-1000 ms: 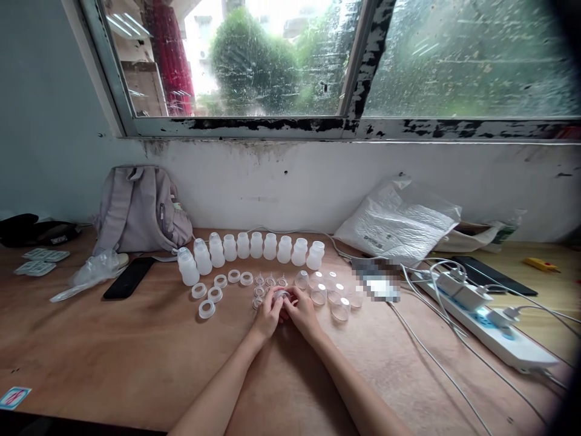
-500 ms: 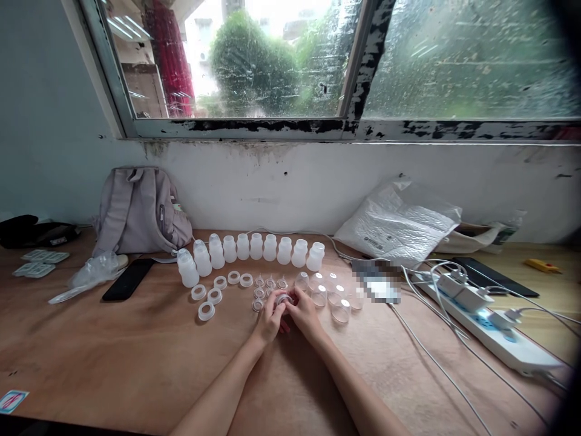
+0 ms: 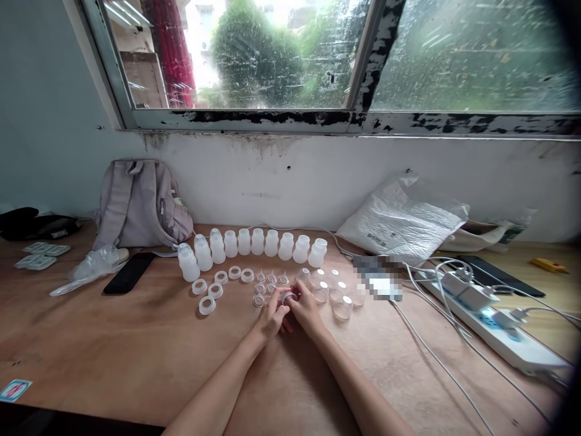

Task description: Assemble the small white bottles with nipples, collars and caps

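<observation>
My left hand (image 3: 272, 315) and my right hand (image 3: 305, 307) meet over the middle of the table, fingers closed around a translucent bottle collar ring (image 3: 287, 297). Fingers cover much of it, and whether a teat sits inside I cannot tell. Just beyond my left hand are several clear silicone teats (image 3: 258, 300), standing on the table. Clear dome caps (image 3: 341, 307) stand beside my right hand. Further left lie several loose collar rings (image 3: 207, 305). Small frosted baby bottles (image 3: 258, 242) form a curved row behind; the leftmost few have clear caps on.
A grey backpack (image 3: 140, 206), a black phone (image 3: 129, 274) and a crumpled plastic bag (image 3: 93, 266) are at the left. To the right are a silver padded mailer (image 3: 408, 218), a white power strip (image 3: 512, 333) with plugs, and loose cables. Wall and window stand behind.
The view has tilted slightly downward. My fingers have shifted on the collar ring, my right fingers now reaching over its top and showing more of the ring. Both hands still hold it.
</observation>
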Tool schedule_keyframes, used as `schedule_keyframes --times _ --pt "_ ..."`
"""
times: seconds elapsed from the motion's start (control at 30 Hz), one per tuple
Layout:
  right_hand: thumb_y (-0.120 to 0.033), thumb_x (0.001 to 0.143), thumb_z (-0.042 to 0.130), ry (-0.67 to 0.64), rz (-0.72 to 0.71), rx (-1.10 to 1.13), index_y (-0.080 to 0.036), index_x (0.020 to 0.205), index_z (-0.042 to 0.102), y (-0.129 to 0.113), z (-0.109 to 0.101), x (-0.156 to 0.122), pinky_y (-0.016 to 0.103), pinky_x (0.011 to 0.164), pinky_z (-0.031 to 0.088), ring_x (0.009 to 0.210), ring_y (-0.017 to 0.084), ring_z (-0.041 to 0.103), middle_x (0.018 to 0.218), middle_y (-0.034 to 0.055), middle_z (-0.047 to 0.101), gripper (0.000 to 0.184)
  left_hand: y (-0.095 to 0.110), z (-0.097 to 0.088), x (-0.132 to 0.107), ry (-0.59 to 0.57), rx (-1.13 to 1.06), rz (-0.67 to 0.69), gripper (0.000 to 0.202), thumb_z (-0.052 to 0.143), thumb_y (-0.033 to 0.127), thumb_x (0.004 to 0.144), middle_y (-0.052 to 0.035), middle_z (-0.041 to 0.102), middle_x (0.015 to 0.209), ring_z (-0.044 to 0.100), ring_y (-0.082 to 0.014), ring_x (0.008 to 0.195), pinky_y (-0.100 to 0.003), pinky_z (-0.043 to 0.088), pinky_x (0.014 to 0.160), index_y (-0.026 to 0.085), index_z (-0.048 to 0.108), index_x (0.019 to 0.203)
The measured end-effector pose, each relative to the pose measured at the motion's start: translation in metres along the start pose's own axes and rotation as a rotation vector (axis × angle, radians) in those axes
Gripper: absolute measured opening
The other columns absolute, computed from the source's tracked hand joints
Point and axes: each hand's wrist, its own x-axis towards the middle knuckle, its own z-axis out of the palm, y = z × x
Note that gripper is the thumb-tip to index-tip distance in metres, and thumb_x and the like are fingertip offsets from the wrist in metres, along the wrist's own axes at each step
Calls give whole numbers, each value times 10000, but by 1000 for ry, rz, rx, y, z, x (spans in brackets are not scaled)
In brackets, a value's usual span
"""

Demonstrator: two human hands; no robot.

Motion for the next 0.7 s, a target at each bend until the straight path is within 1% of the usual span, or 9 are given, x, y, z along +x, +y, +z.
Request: schedule_keyframes --times 0.1,0.23,0.3,0.47,0.6,0.7 --pt "-145 588 428 16 -8 -16 -209 641 372 0 0 0 216 486 312 525 116 390 567 -51 410 100 1 0 0 -14 1 -10 400 401 218 721 -6 576 621 531 -116 372 -182 351 325 222 443 1118" --pt "-138 605 425 21 -35 -28 -212 632 347 2 -1 1 208 478 306 519 109 379 560 -59 395 110 5 -1 -1 -37 -9 -18 411 383 186 692 -20 588 740 546 -111 390 -182 360 324 237 443 1095" --pt "-141 617 430 26 -43 -34 -213 633 344 3 -1 1 208 478 308 519 108 380 562 -60 396 113 6 -1 -1 -40 -15 -20 407 381 187 690 -18 584 763 544 -103 386 -176 357 318 240 440 1089" --pt "-168 646 451 32 -43 -72 -215 642 365 1 2 -1 222 482 322 511 117 408 563 -53 424 98 8 0 1 22 -22 -41 365 365 191 700 -3 566 689 531 -102 367 -172 348 304 226 451 1053" --pt "-186 673 466 64 -36 -87 -213 665 414 -5 3 -4 241 515 360 533 128 459 595 -35 478 60 9 -3 2 17 -42 -68 377 406 173 673 18 553 609 531 -104 376 -171 363 330 226 454 1043" --pt "-217 704 485 29 -52 -44 -206 714 467 -11 1 -5 245 530 386 556 127 483 646 -18 516 23 8 -5 3 56 -39 -49 356 410 191 686 19 567 604 534 -109 381 -175 358 333 227 449 1038"
